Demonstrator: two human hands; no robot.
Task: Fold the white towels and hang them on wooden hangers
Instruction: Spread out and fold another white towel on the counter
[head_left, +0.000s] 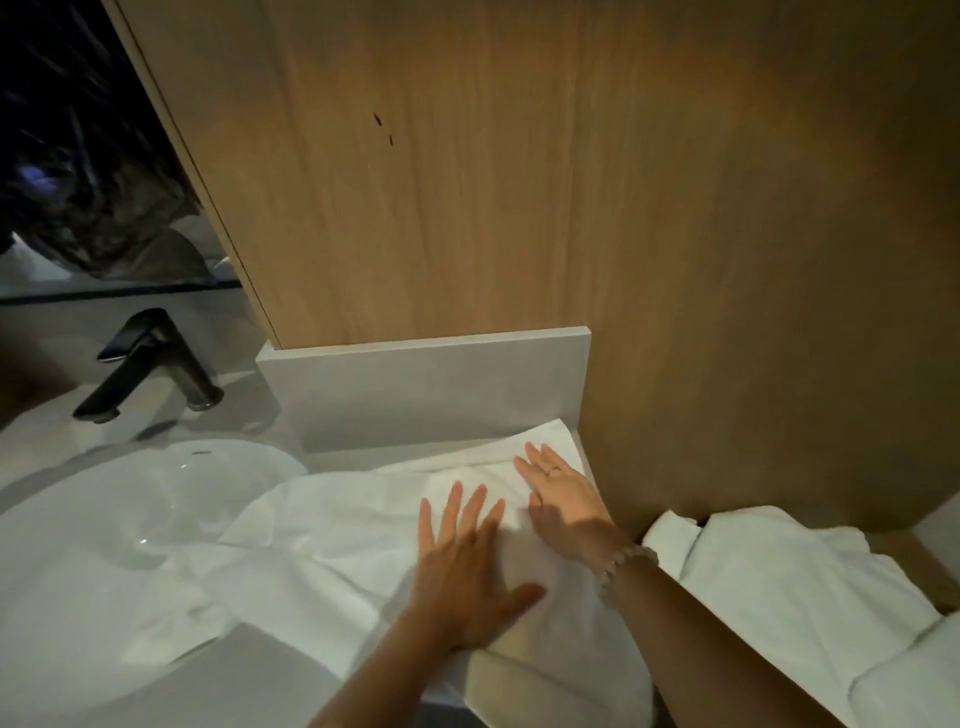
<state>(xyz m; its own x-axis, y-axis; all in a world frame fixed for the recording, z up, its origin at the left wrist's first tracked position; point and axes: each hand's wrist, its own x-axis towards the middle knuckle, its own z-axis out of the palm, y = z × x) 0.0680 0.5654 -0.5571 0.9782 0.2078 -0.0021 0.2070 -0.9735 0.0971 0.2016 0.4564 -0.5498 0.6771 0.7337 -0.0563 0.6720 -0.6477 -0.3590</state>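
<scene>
A white towel (332, 540) lies spread over the grey countertop (249, 691) and partly over the basin's right edge. My left hand (467, 566) lies flat on the towel near its right part, fingers straight and spread. My right hand (563, 499) also presses flat on the towel, just beyond and to the right of the left one, close to the wooden wall; a ring and a bead bracelet show on it. More white towels (789, 587) sit piled at the right. No hanger is in view.
A white basin (124, 499) with a black tap (150, 364) lies at the left. A wooden wall panel (519, 182) rises behind, with a grey upstand (426, 384) at its foot. A mirror (78, 156) fills the upper left.
</scene>
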